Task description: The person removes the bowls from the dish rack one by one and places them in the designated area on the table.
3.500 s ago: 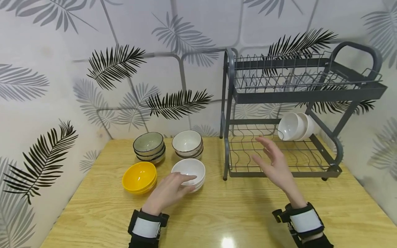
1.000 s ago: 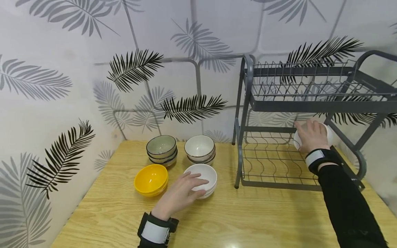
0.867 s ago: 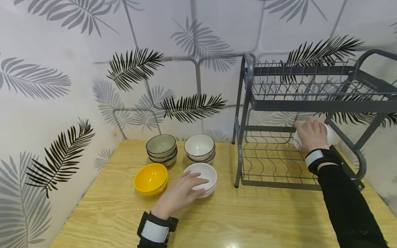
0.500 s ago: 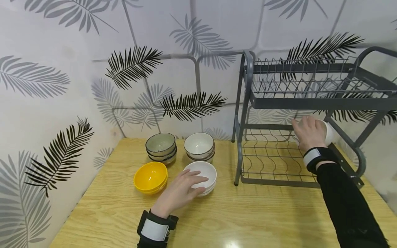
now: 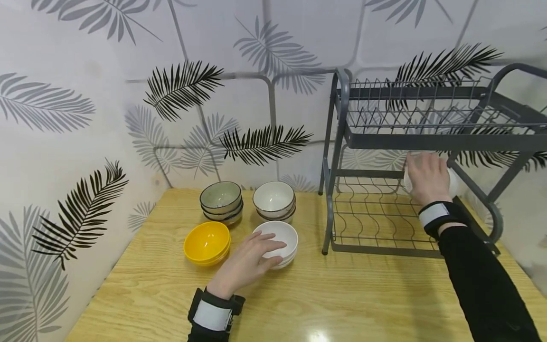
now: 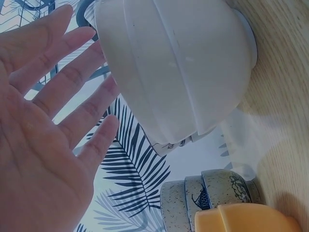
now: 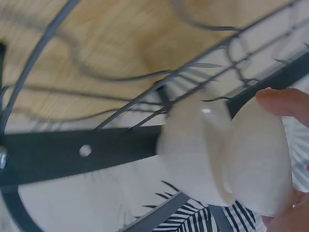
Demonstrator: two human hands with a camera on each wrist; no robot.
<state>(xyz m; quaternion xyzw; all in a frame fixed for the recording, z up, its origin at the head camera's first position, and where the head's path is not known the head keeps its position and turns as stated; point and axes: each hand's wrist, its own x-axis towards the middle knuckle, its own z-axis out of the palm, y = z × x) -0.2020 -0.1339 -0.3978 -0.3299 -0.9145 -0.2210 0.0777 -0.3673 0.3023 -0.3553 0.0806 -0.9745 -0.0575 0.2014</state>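
My right hand [image 5: 429, 179] reaches into the lower tier of the dark grey dish rack [image 5: 386, 248] and grips a white bowl [image 7: 258, 157], thumb at its rim. Tipped on its side, that bowl sits against another white bowl [image 7: 190, 147] at the rack's right end. The right hand covers most of both bowls in the head view. My left hand [image 5: 245, 266] is held with fingers spread beside a stack of white bowls [image 5: 285, 240] on the table. Its fingertips overlap the stack's rim, and the palm [image 6: 38, 145] holds nothing.
Yellow bowls [image 5: 207, 242] are stacked left of the white ones. Behind stand green-grey bowls [image 5: 221, 197] and cream bowls with dark rims [image 5: 273, 197]. The rack's upper wire tier [image 5: 423, 141] hangs over the right hand. A leaf-patterned wall [image 5: 265, 109] closes the back.
Since the earliest frame, the right hand has gone from the rack's front to the bowls at its right end and taken hold of one. Lately it shifts slightly there; the left hand stays by the stack.
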